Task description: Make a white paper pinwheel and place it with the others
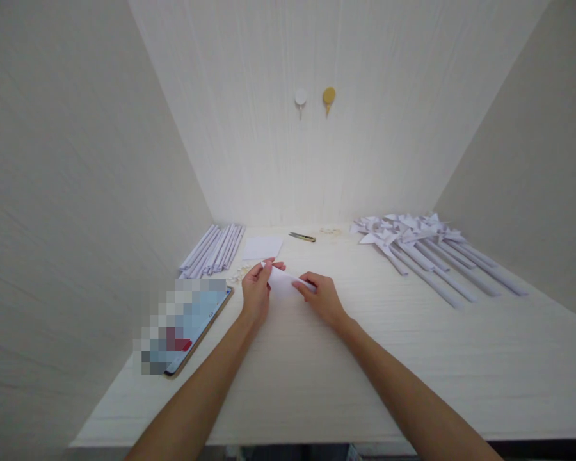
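Between my hands, above the middle of the table, is a folded piece of white paper (282, 280). My left hand (258, 291) pinches its left end, with the thumb on top and the fingers behind. At the other end, my right hand (320, 296) grips the paper between thumb and fingers. A flat stack of white paper squares (263, 247) lies just beyond my left hand. Small pale scraps (239, 275) sit beside that hand. Thread snips (302, 237) rest farther back.
Rolled paper sticks (214, 251) are bunched at the back left, with a phone (199, 326), partly blurred out, in front. Several paper pinwheels on sticks (413, 246) are piled at the back right. Walls enclose the table (317, 384); two hooks (329, 96) hang on the back one.
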Demonstrator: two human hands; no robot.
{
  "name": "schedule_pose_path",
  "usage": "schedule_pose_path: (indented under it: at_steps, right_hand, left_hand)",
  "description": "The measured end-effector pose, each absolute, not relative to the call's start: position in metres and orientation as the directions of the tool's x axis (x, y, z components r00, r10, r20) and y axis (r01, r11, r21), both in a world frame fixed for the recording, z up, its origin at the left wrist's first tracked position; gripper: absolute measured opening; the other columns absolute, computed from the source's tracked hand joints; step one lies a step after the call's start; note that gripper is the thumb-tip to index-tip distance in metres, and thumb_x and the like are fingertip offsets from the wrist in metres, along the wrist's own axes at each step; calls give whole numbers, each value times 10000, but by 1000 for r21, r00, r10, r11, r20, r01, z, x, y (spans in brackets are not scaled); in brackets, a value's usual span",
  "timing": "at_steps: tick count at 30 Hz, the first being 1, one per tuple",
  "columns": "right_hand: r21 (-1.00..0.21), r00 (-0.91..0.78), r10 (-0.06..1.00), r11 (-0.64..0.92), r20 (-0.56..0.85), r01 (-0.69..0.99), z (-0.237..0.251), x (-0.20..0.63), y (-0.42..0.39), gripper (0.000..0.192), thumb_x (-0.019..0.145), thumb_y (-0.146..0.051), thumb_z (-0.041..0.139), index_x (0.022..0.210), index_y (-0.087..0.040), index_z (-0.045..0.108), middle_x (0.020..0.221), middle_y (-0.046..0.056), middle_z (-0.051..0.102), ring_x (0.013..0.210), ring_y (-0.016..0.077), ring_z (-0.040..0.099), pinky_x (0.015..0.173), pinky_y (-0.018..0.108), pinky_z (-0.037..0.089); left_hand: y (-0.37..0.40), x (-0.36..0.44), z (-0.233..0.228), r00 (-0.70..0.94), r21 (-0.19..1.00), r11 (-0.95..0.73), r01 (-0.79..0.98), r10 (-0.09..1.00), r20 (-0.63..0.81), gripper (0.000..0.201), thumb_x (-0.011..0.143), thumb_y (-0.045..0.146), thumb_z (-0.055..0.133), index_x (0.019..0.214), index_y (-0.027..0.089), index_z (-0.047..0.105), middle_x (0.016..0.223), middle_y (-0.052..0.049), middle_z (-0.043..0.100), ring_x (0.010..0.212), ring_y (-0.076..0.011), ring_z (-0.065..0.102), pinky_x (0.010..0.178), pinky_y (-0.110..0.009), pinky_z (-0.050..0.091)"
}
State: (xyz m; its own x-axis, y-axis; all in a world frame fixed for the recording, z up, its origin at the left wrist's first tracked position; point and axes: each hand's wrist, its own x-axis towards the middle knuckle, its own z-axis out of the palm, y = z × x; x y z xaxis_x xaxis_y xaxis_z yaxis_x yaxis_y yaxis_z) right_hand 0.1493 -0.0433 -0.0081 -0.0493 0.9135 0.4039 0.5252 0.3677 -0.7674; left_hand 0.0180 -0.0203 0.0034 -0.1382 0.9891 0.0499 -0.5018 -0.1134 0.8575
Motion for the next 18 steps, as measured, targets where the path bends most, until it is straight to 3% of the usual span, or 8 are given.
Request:
schedule_pose_path:
  at_steps: [7, 18]
  right_hand:
    - [-724, -66, 895, 398, 441, 564, -11, 150, -43, 195, 763, -279, 519, 636, -152, 594, 552, -6, 567, 510, 103, 473, 514, 210, 337]
    - [-689, -55, 875, 417, 482, 593, -10, 149, -44, 185, 767, -268, 522, 647, -153, 603, 594, 9, 605, 541, 115, 512, 541, 216, 367]
  left_hand:
    - [-20, 18, 6, -158, 854, -105, -510, 987, 27, 318, 525, 357, 706, 714, 123, 605, 657, -31, 661, 643, -140, 618, 608, -238, 434]
    - [-20, 17, 2, -103, 906, -73, -416, 994, 32, 332, 549, 354, 690, 771, 119, 617, 698, -57, 677, 652, -142, 605, 590, -230, 424]
